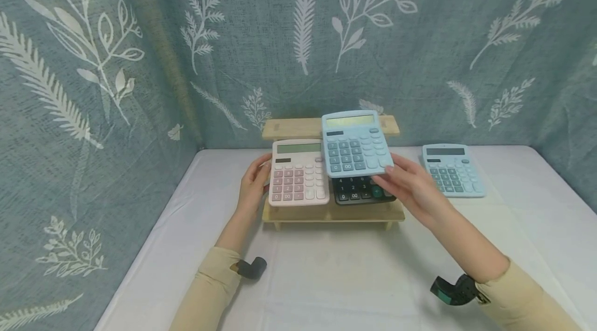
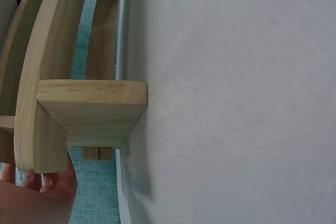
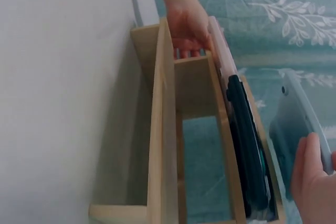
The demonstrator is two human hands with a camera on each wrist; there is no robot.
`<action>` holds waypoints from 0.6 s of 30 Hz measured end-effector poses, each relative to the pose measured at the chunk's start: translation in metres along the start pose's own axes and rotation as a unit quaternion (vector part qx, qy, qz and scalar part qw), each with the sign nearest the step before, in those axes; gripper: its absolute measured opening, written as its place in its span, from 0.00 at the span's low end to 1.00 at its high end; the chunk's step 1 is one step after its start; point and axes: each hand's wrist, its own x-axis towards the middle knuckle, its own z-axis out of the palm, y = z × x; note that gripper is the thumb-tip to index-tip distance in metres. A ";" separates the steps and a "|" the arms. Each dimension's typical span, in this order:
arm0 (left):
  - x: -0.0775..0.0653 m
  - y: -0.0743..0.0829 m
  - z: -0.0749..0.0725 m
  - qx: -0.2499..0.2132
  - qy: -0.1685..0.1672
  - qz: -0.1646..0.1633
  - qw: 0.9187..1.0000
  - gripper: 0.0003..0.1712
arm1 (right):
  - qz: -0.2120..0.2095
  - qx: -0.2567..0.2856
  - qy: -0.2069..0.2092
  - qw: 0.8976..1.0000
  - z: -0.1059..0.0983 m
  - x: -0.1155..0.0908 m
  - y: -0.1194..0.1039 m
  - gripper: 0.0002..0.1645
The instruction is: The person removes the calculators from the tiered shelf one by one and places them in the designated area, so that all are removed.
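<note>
My right hand point(image 1: 415, 191) pinches a light blue calculator point(image 1: 356, 139) at its lower right corner. In the right wrist view this calculator point(image 3: 296, 124) is apart from the wooden stand point(image 3: 165, 108), held off its upper ledge. A white calculator with pink keys point(image 1: 298, 175) leans on the left of the stand. Beside it stands a black calculator point(image 1: 350, 193), its upper part hidden behind the blue one. My left hand point(image 1: 252, 186) is at the stand's left end, next to the pink-keyed calculator; the left wrist view shows its fingers point(image 2: 63, 177) curled round the wooden end.
Another light blue calculator point(image 1: 453, 173) lies on the white-covered table point(image 1: 345, 279), right of the stand. A patterned green-blue curtain point(image 1: 261, 51) hangs behind and at the left. The stand's lower ledge point(image 2: 94, 93) juts forward above the tabletop.
</note>
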 end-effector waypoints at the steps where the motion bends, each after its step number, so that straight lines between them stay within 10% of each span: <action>1: 0.000 0.000 0.000 0.001 0.000 0.001 1.000 0.27 | -0.006 0.000 -0.001 1.000 -0.002 -0.002 0.000 0.37; 18: 0.001 0.000 -0.001 -0.001 -0.006 -0.009 1.000 0.26 | -0.088 0.067 -0.013 0.994 -0.036 -0.031 0.005 0.24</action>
